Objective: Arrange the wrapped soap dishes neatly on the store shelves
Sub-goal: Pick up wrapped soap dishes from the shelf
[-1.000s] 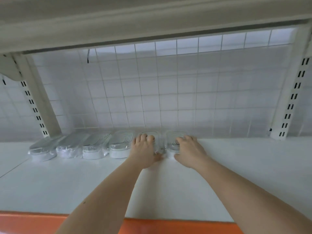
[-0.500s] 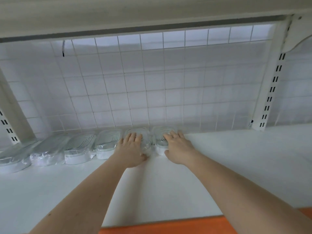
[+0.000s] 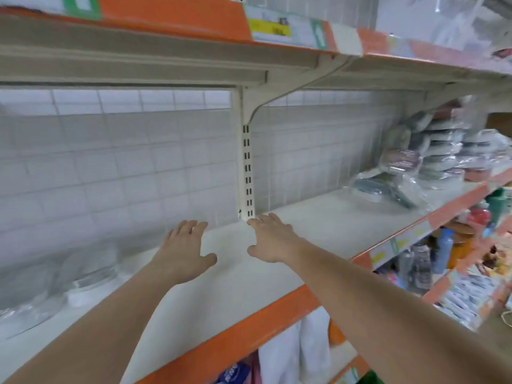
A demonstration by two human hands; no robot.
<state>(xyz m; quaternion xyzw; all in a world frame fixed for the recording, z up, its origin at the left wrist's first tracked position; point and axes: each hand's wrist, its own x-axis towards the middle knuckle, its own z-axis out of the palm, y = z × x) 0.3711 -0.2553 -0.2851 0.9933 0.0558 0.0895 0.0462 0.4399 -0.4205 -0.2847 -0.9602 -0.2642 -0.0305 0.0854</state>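
Several wrapped soap dishes (image 3: 91, 275), white with clear plastic film, lie blurred in a row at the back left of the white shelf (image 3: 249, 286). My left hand (image 3: 184, 252) hovers palm down over the shelf just right of that row, fingers spread, holding nothing. My right hand (image 3: 270, 239) is also palm down with fingers apart, near the slotted upright (image 3: 246, 167), and it holds nothing. Both hands are clear of the dishes.
A pile of wrapped dark and grey goods (image 3: 424, 159) fills the right end of the shelf. An orange-edged shelf (image 3: 194, 26) with price labels hangs overhead. Bottles and packaged goods (image 3: 448, 250) stand on lower shelves at the right. A white wire grid backs the shelf.
Both hands have lifted off the last two soap dishes and swung to the right. The view has turned right, so the row of dishes now sits at the far left.
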